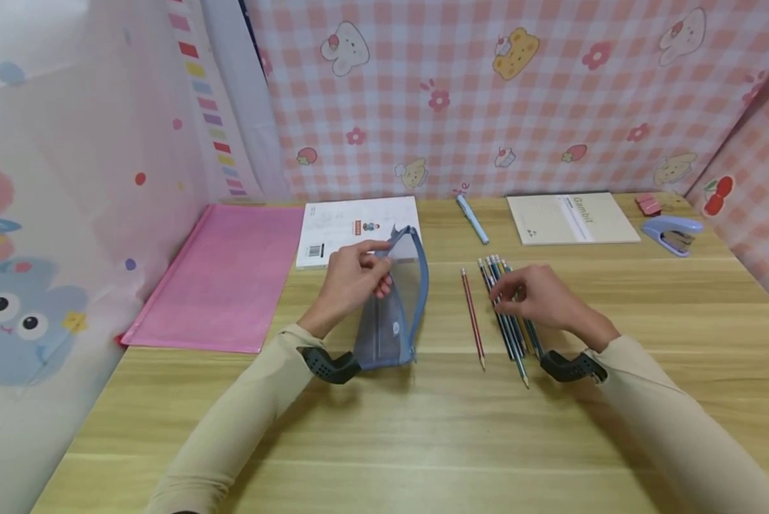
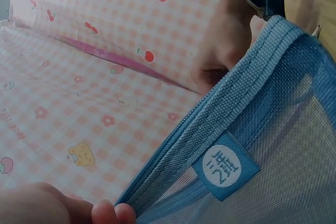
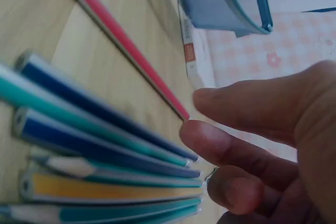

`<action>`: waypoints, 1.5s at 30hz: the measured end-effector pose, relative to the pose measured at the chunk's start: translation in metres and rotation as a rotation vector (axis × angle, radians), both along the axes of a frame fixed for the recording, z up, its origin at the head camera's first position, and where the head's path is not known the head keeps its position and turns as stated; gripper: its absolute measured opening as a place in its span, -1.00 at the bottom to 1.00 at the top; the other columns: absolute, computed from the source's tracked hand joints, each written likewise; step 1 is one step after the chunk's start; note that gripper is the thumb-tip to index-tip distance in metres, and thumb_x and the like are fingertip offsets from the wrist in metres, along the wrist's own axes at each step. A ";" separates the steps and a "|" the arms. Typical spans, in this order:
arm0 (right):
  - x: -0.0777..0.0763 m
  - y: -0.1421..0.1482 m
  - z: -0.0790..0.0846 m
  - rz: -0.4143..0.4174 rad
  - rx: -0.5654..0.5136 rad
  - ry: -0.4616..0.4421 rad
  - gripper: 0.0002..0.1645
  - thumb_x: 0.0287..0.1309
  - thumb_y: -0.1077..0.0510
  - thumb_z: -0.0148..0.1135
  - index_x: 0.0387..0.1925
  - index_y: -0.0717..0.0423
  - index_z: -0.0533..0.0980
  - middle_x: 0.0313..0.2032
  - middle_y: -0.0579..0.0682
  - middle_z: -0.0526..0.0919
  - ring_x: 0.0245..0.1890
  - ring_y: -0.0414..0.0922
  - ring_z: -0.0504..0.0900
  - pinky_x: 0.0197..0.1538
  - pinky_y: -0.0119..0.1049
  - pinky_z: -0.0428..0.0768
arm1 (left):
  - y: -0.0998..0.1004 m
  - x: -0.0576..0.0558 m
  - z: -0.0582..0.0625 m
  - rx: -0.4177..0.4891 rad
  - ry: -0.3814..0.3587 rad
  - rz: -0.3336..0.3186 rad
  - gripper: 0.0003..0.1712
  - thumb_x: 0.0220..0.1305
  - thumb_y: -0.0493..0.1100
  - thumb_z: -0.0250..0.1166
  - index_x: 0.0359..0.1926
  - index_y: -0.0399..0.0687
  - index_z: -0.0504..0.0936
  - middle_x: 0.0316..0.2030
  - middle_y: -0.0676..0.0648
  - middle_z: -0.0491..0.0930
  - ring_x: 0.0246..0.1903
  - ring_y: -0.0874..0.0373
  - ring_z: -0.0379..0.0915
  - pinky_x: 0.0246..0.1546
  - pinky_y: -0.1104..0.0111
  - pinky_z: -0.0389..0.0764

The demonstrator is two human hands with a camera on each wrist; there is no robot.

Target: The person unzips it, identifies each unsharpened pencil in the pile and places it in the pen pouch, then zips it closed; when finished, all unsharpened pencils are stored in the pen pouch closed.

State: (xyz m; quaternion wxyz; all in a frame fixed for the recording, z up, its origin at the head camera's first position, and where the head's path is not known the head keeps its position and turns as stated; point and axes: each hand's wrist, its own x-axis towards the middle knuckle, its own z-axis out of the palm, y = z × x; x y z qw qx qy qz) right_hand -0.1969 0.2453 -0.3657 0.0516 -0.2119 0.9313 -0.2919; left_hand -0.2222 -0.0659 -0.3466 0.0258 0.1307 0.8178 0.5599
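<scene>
A blue mesh zipper pouch point(image 1: 384, 328) stands on the table with its mouth open toward the right. My left hand point(image 1: 353, 280) pinches its upper edge between thumb and fingers. The left wrist view shows the pouch's round white label point(image 2: 222, 166) and zipper edge point(image 2: 210, 106). Above a bundle of pencils point(image 1: 508, 325), my right hand point(image 1: 532, 294) hovers with nothing between thumb and forefinger. One red pencil point(image 1: 472, 318) lies apart, left of the bundle. In the right wrist view its far end point(image 3: 176, 106) appears close to the fingertips; blue, green and yellow pencils point(image 3: 110, 186) lie below.
A pink folder point(image 1: 220, 278) lies at the left, beside a white booklet point(image 1: 333, 228) behind the pouch. At the back are a light blue pen point(image 1: 472, 219) and a cream notebook point(image 1: 538, 218). A pink clip point(image 1: 647, 205) and purple stapler point(image 1: 670, 232) sit far right.
</scene>
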 end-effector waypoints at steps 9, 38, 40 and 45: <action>-0.002 0.000 -0.011 0.057 0.021 -0.019 -0.89 0.09 0.32 0.42 -0.33 0.07 0.71 -0.45 -0.10 0.71 -0.44 -0.25 0.57 -0.41 -0.47 0.55 | -0.001 0.001 0.002 -0.002 0.007 0.000 -0.58 0.37 -0.30 0.19 0.23 -0.24 0.57 -0.55 -0.11 0.70 -0.69 0.26 0.56 -0.41 -0.06 0.78; -0.003 -0.037 -0.009 -0.116 0.132 -0.109 -0.59 -0.16 0.28 0.47 -0.14 0.12 0.72 -0.49 0.02 0.73 -0.55 -0.19 0.60 -0.52 -0.42 0.51 | -0.003 0.003 0.003 -0.003 0.014 -0.001 -0.58 0.39 -0.30 0.19 0.23 -0.24 0.57 -0.56 -0.11 0.69 -0.69 0.24 0.56 -0.38 -0.12 0.76; -0.003 -0.036 -0.010 -0.123 0.113 -0.117 -0.58 -0.13 0.29 0.45 -0.10 0.11 0.71 -0.49 0.03 0.72 -0.54 -0.19 0.58 -0.50 -0.42 0.51 | -0.002 0.003 0.003 -0.004 0.012 -0.003 -0.58 0.39 -0.30 0.19 0.23 -0.25 0.56 -0.56 -0.11 0.69 -0.69 0.25 0.56 -0.37 -0.13 0.76; -0.002 -0.033 -0.010 -0.163 0.009 -0.191 -0.59 -0.01 0.30 0.37 -0.04 0.08 0.69 -0.42 0.06 0.74 -0.52 -0.19 0.56 -0.48 -0.40 0.52 | -0.002 0.003 0.003 -0.007 0.016 -0.007 -0.57 0.38 -0.29 0.19 0.24 -0.26 0.56 -0.56 -0.11 0.69 -0.69 0.24 0.56 -0.38 -0.12 0.76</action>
